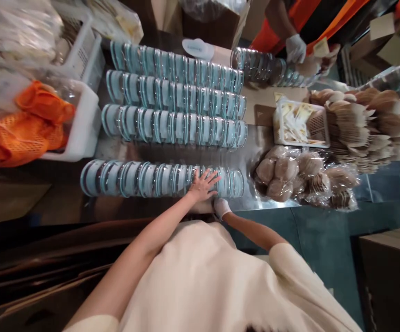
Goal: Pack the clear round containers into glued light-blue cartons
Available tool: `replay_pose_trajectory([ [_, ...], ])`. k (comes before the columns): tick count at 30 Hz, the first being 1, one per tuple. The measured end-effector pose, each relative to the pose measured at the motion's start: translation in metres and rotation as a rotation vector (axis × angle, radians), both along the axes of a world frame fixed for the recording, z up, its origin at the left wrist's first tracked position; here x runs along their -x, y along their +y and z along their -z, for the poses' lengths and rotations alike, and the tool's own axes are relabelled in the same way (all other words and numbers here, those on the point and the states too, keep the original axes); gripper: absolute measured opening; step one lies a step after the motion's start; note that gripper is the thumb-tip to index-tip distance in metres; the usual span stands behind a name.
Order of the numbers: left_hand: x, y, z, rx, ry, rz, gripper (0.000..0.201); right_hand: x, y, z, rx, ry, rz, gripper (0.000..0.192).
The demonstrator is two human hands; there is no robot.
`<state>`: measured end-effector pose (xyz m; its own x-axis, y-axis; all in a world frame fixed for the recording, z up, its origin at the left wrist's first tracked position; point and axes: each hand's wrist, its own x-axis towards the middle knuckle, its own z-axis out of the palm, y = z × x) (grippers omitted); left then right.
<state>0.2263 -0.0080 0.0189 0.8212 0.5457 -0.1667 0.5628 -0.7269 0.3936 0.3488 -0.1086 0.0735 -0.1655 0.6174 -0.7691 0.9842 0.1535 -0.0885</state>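
My left hand (203,184) lies flat, fingers spread wide, on the nearest row of clear lidded containers (158,179), toward its right end, holding nothing. My right hand (221,207), in a white glove, sits just beside that row at the near edge of the desk (251,157); it looks curled, but I cannot tell whether it grips anything. Three further rows (175,99) lie beyond. Bagged buns (279,177) rest to the right; a white basket with orange netting (30,124) stands left. Another person's gloved hand (295,47) works at the far side.
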Motion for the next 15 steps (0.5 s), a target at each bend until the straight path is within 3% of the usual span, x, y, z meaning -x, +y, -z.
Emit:
replay_pose_trajectory([
  [4, 0.019, 0.004, -0.003, -0.041, -0.050, 0.021, 0.070, -0.030, 0.021, -0.014, -0.069, -0.014, 0.024, 0.030],
  [8, 0.058, 0.015, -0.003, -0.111, -0.066, -0.054, 0.074, -0.064, 0.094, -0.027, -0.219, 0.042, -0.027, 0.048],
  [12, 0.070, 0.026, -0.001, -0.053, 0.029, -0.009, 0.073, -0.063, 0.174, -0.017, -0.123, 0.140, -0.184, 0.037],
  [15, 0.063, 0.030, -0.001, -0.014, 0.080, -0.010, 0.070, -0.051, 0.206, -0.006, -0.002, 0.096, -0.247, 0.028],
])
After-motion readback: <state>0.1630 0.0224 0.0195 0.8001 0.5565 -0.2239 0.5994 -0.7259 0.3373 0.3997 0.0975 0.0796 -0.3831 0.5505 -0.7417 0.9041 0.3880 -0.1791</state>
